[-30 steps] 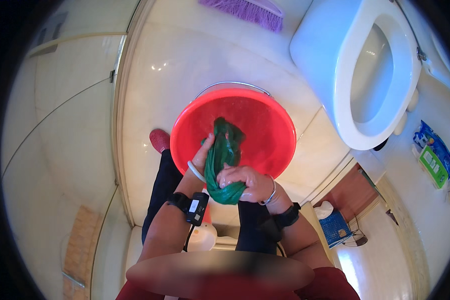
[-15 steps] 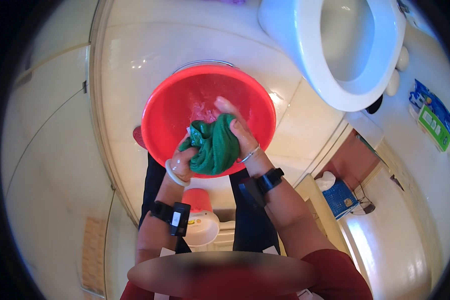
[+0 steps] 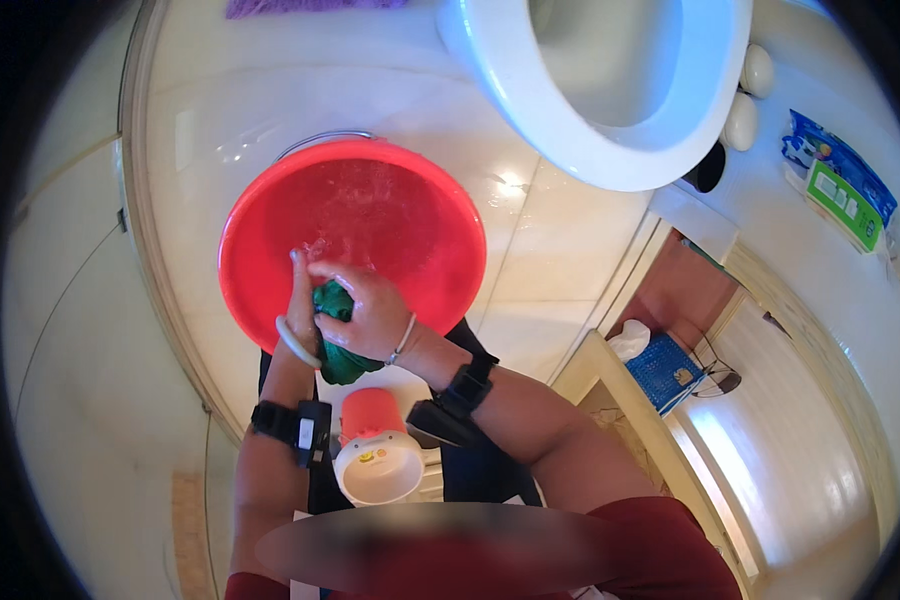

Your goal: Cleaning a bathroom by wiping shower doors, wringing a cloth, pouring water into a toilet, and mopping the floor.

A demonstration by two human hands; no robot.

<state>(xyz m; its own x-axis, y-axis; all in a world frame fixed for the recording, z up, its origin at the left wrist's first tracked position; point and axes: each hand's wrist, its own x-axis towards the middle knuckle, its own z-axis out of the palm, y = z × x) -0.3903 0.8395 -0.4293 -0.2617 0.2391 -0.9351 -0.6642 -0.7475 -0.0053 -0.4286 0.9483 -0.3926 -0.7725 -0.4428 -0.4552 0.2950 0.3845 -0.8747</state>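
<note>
A wet green cloth [image 3: 345, 364] is bunched between my hands over the near rim of a red bucket [image 3: 450, 190] with water in it. My left hand [image 3: 303, 300] is pressed against the cloth's left side, fingers pointing toward the water. From the right, my right hand [image 3: 372, 318] wraps over the cloth, its back facing up and hiding much of the bundle. The cloth's lower end bulges out below my right hand. Small splashes show on the water beyond my fingertips.
A white toilet [image 3: 490, 75] stands at the far right. Closer to me, a white child's potty [image 3: 378, 475] and a small red container [image 3: 372, 412] sit between my legs. A glass panel [image 3: 80, 300] runs along the left. A blue basket [image 3: 663, 375] lies to the right.
My right hand has come over the top of the green cloth, which is now squeezed into a smaller bundle. The whole view has shifted, so the bucket and toilet appear further left.
</note>
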